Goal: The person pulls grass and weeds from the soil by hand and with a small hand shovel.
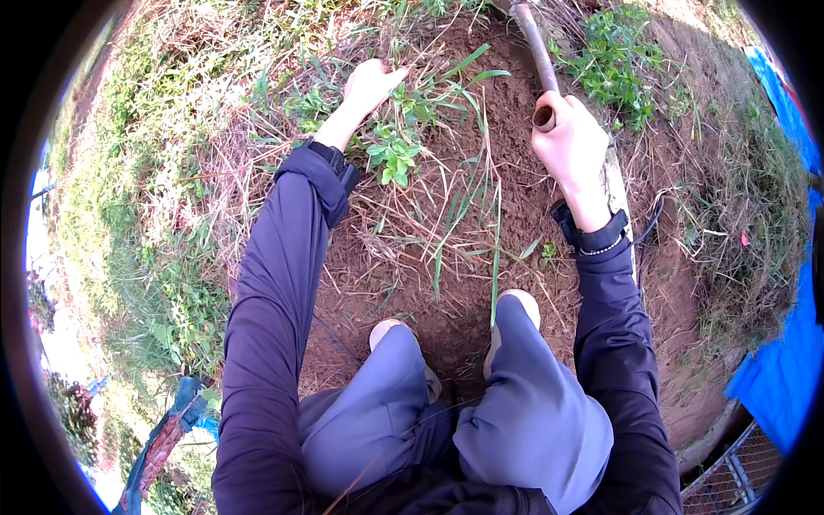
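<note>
My left hand (375, 84) is closed low among the weeds, at the edge of the grassy patch. Its fingers seem to pinch grass stems, though the fingertips are partly hidden. Leafy green weeds (395, 154) grow just beside that wrist. On the right, my right hand (569, 142) wraps round the near end of a brown tool handle (536, 47), a tube with an open, hollow end. The handle slants up and away to the top edge, where the tool's head cannot be made out. Bare brown soil (506, 146) lies between my two hands.
Loose straw and long grass blades (455, 215) lie across the soil before my shoes (519, 305). Thick grass (154, 249) covers the left side. A leafy plant (614, 69) grows right of the tool. Blue sheeting (777, 369) and wire mesh (730, 472) line the right edge.
</note>
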Tool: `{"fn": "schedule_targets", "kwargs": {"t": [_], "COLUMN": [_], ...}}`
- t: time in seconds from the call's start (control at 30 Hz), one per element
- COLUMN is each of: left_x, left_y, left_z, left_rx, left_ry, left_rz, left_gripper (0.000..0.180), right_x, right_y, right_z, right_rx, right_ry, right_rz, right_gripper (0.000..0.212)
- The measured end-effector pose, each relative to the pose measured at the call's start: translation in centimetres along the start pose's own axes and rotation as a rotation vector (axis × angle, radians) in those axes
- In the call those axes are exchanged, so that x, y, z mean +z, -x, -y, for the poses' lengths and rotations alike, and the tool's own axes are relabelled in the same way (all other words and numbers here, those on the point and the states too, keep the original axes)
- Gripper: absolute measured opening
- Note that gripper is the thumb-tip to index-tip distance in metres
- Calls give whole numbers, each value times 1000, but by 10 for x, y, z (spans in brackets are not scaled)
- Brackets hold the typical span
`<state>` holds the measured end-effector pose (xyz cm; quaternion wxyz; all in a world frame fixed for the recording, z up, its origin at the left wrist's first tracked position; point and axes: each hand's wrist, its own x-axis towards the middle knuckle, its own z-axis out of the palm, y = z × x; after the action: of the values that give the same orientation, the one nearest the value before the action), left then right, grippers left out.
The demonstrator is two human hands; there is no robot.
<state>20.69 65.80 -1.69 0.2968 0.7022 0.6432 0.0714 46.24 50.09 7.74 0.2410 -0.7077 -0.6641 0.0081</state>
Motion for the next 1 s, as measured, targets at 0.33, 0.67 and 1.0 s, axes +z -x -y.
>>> {"fn": "schedule_targets", "kwargs": {"t": [0.33, 0.67, 1.0], "left_x": [8, 12, 17], "left_y": [11, 29, 41], "left_z": [-24, -38, -41], "left_rx": [-15, -20, -15], "left_ry": [56, 39, 19], "left_rz": [-51, -37, -135], "left_gripper": [51, 47, 44], "right_x": [21, 75, 49], "right_y": [3, 46, 24], "right_z": [-7, 0, -9], "right_rx": [-1, 34, -22], "right_ry": [67, 103, -115], "right_rz": [293, 477, -51], "right_gripper": [10, 9, 8]}}
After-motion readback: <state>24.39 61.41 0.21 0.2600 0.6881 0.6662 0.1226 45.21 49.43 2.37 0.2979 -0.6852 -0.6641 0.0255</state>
